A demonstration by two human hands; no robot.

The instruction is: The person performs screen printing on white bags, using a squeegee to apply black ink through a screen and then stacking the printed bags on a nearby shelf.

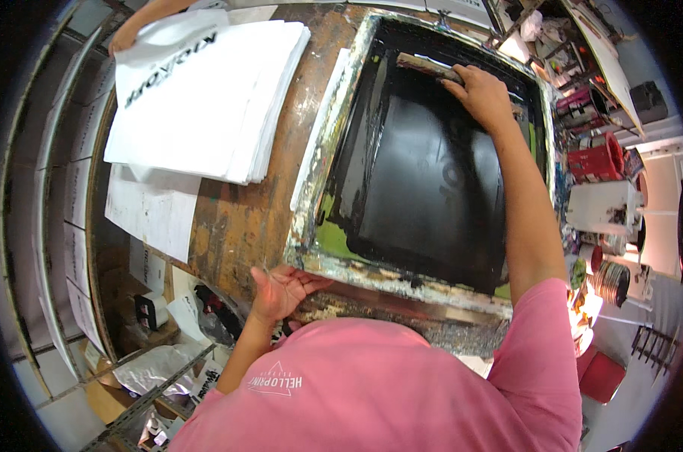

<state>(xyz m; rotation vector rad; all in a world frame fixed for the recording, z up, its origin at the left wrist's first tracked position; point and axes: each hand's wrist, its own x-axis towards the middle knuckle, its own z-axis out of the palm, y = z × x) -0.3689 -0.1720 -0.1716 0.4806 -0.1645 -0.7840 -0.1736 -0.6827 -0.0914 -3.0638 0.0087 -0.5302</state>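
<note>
1 squeegee (423, 66) held in right grip (479, 92) | left grip (283, 292) spread at screen frame's (372, 273) edge

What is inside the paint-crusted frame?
Inside the frame, a glossy black layer covers most of the surface, with green patches near the edges. The right hand grips a wooden bar. What lies beneath is hidden.

Black lettering (173, 66) printed on white sheet (198, 117), left edge of table (232, 233); white lettering (275, 382) carried by pink shirt (379, 384); faint letters (453, 181) seen on inked screen (413, 203).
</note>
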